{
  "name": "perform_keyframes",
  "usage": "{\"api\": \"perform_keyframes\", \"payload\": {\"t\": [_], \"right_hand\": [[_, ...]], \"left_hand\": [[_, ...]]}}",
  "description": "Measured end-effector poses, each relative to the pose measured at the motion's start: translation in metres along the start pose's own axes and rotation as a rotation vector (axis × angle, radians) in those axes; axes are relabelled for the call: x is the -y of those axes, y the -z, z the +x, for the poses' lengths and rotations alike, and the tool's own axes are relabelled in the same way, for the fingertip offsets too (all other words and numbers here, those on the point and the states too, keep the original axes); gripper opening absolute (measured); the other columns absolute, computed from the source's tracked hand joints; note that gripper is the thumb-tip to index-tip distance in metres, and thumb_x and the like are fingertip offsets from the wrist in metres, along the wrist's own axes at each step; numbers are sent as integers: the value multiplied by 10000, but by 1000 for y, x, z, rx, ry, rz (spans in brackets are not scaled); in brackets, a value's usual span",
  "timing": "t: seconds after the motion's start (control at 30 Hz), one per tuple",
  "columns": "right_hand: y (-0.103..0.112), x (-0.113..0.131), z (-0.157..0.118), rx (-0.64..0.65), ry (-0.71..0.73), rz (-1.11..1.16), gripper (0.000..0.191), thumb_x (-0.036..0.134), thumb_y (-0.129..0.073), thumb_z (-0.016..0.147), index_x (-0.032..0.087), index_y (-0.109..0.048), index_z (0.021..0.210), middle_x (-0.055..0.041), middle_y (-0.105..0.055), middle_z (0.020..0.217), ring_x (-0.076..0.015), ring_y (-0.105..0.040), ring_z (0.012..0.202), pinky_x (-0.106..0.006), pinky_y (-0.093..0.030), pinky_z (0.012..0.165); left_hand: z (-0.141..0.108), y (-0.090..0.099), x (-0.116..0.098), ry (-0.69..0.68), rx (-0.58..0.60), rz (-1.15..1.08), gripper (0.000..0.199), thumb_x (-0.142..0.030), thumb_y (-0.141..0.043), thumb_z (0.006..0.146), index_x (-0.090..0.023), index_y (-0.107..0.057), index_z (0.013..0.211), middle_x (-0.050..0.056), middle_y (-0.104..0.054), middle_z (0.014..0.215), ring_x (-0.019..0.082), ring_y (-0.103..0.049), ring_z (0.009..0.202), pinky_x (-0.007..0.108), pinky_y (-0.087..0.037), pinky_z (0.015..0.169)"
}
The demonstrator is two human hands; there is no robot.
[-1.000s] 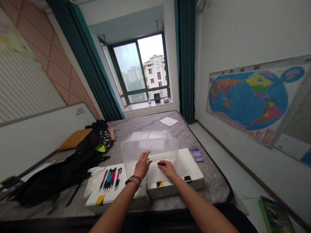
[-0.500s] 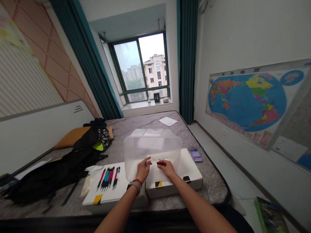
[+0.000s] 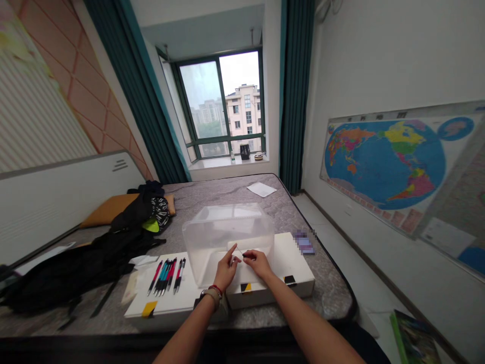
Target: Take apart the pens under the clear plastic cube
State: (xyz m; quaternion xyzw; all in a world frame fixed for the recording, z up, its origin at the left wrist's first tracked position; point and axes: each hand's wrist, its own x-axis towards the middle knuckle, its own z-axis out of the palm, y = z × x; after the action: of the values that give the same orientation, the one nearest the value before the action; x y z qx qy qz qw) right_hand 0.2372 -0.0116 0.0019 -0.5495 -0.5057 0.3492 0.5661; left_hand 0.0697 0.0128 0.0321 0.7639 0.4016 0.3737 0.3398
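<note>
My right hand [image 3: 258, 264] is closed in a pinch on a thin pale stick with a dark end [image 3: 240, 251]; its exact kind is too small to make out. Close by on the left, my left hand [image 3: 226, 270] has its index finger stretched to the stick's far tip, thumb apart. Both hands are in front of a translucent plastic bin [image 3: 227, 230], which rests on the white boxes. Several pens [image 3: 166, 277] in red, teal and black lie side by side on the left white box [image 3: 182, 303].
A second white box [image 3: 299, 270] with black and yellow tape sits under the right arm. Black clothing or a bag [image 3: 83, 263] covers the mattress at left. A white sheet [image 3: 261, 189] lies farther back, and a blurred purple item [image 3: 304, 242] is right of the boxes.
The plastic bin has shifted left on the boxes. My left index finger has straightened toward the stick's tip, while my right hand keeps its pinch in nearly the same place.
</note>
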Motion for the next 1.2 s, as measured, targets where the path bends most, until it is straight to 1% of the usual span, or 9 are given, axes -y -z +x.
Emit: {"api": "perform_keyframes", "payload": {"t": [0.17,0.37,0.53,0.63,0.7,0.8,0.93,1.03,1.2], "right_hand": [[0,1,-1,15,22,-11,275,301,-679,694,165,-732,927,-82,-735,883,-222,-663,809,-363,-507,794],[1,7,-2,58,51,-17,210,298,-660,717,175,-747,863,-79,-741,873,-235,-665,817,-373,-497,811],[1,16,-4,51,39,-21,211,294,-640,730,173,-746,867,-77,-743,889,-231,-664,833,-365,-484,829],[0,18,-5,64,41,-53,189,287,-619,743,174,-740,834,-66,-743,867,-221,-659,821,-346,-484,810],[-1,18,-6,51,32,-89,169,279,-619,739,170,-731,803,-60,-737,827,-214,-655,783,-331,-489,774],[-7,19,-11,-68,17,-139,172,269,-612,743,163,-716,831,-68,-727,821,-207,-648,756,-323,-494,747],[-17,33,-26,-331,119,-245,207,280,-551,803,164,-693,899,-87,-702,877,-209,-631,831,-321,-486,770],[-22,44,-45,-414,151,-209,229,313,-526,832,167,-672,932,-89,-690,908,-205,-627,851,-308,-489,758],[-22,42,-82,-505,24,-83,301,391,-539,832,153,-652,979,-116,-687,983,-225,-641,881,-310,-506,732]], "left_hand": [[0,-3,3,24,39,-68,622,-278,-519,796,-226,-408,1406,-30,-661,778,99,-443,582,223,-404,656],[2,-5,10,61,65,-110,623,-261,-528,789,-230,-414,1400,-24,-679,785,109,-502,627,234,-417,700],[7,-3,6,82,119,-101,626,-251,-526,791,-210,-405,1404,-21,-681,769,130,-559,716,251,-425,761],[8,-1,3,83,95,-46,570,-239,-482,816,-218,-431,1384,-24,-665,763,136,-573,748,255,-423,784],[6,-1,5,78,48,-1,562,-230,-450,837,-226,-399,1397,-28,-648,750,135,-578,731,255,-424,770],[4,-4,11,98,-46,78,561,-214,-429,852,-209,-350,1407,-22,-632,740,142,-591,699,255,-428,724],[6,-9,12,110,-99,201,403,-201,-425,858,-186,-510,1252,54,-670,940,166,-622,854,275,-441,798],[11,-13,4,79,-34,301,319,-220,-454,860,-188,-589,1147,79,-656,1090,178,-609,969,283,-428,881],[23,-22,-12,18,172,437,320,-297,-493,878,-232,-592,1175,57,-659,1089,167,-610,962,259,-428,872]]}}
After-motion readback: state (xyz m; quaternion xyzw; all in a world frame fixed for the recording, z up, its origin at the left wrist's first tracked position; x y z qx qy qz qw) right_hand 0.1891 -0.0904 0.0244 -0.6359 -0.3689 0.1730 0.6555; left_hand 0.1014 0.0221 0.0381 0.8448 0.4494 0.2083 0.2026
